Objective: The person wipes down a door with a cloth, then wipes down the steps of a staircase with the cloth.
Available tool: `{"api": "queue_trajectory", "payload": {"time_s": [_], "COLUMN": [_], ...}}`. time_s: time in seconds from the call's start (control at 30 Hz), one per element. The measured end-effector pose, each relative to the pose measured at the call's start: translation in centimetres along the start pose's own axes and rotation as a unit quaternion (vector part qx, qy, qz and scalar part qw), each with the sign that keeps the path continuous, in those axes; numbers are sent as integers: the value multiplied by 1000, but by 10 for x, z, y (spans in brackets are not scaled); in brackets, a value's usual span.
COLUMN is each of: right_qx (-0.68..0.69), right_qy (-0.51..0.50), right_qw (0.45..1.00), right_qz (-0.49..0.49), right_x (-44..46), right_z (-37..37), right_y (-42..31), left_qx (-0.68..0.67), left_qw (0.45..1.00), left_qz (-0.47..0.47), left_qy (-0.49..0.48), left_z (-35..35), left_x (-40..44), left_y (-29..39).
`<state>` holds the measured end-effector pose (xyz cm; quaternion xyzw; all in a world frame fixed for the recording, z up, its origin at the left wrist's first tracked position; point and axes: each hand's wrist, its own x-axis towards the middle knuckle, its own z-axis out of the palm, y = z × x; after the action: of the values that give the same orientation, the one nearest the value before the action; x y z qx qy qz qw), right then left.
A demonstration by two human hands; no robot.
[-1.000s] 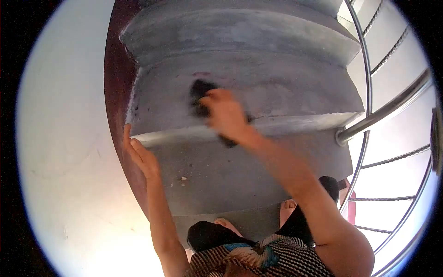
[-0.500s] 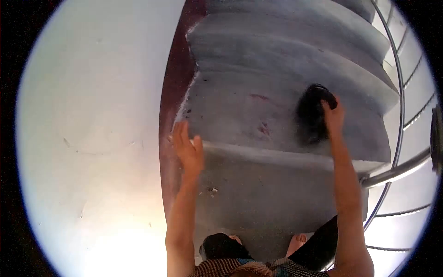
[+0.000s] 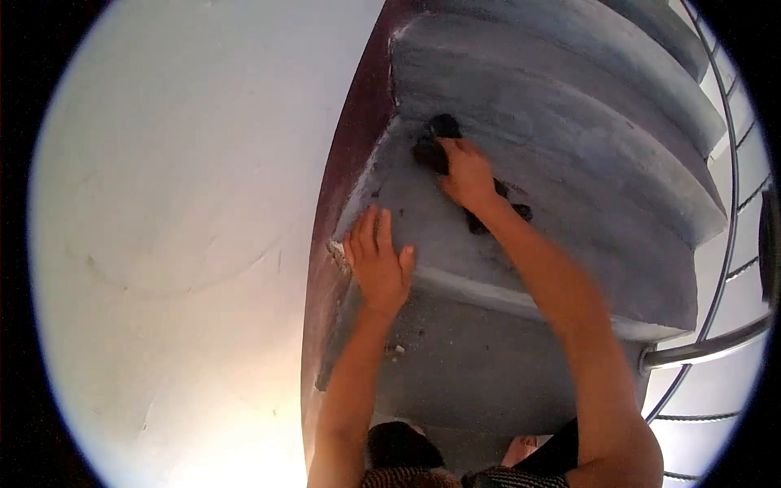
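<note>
My right hand (image 3: 469, 174) grips a bunched black cloth (image 3: 431, 153) against the grey stair tread (image 3: 594, 244), close to its left side. Part of the cloth trails out beneath the wrist, toward the middle of the step. My left hand (image 3: 379, 264) lies with fingers stretched out at the left end of the step's front edge, beside the dark red wall border (image 3: 346, 175). It holds nothing.
More curved steps (image 3: 561, 85) rise above. A white wall (image 3: 179, 187) stands on the left. Along the right runs a metal railing (image 3: 708, 350). Small crumbs of debris (image 3: 396, 350) lie on the lower step, and my foot (image 3: 521, 449) shows at the bottom.
My right hand has swept the black cloth from the step's right side across to its left. My left hand stays near the left front edge. The view has shifted slightly.
</note>
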<state>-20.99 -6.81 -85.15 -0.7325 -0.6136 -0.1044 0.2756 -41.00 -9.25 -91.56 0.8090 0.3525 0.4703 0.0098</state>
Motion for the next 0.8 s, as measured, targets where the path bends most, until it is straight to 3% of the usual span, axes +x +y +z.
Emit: {"api": "queue_trajectory", "payload": {"time_s": [0.07, 0.13, 0.23, 0.33, 0.4, 0.53, 0.6, 0.67, 0.77, 0.8], "right_qx": [24, 83, 173, 80, -15, -126, -50, 2, 167, 185], "right_qy": [-19, -131, -113, 40, 4, -28, -103, -133, -211, -204], "right_qw": [999, 985, 975, 993, 1000, 991, 993, 987, 944, 944], "right_qz": [-12, -82, -85, -81, 10, 16, 22, -91, -193, -184], "right_x": [-5, -18, -6, 48, 79, 79, 71, 43, -5, -14], "right_z": [-6, -19, -28, -23, -1, 45, 29, 28, 5, -4], "right_y": [-20, -36, -45, -36, -29, -34, -40, -45, -68, -73], "left_qx": [-3, -6, -19, 19, 16, 3, 8, -3, -16, -22], "left_qw": [1000, 1000, 999, 999, 999, 999, 1000, 1000, 998, 997], "left_qz": [-4, -8, 33, 31, 35, 23, 5, 0, 15, 24], "left_qy": [-3, 0, 28, -14, -7, -25, -11, 15, 54, 67], "left_z": [-2, -2, 0, 1, 4, -1, 1, 4, -5, -11], "left_x": [0, 1, -3, -8, -9, -5, -4, -4, -17, -26], "left_y": [0, -1, -9, -10, -14, -9, -4, -1, -1, 0]}}
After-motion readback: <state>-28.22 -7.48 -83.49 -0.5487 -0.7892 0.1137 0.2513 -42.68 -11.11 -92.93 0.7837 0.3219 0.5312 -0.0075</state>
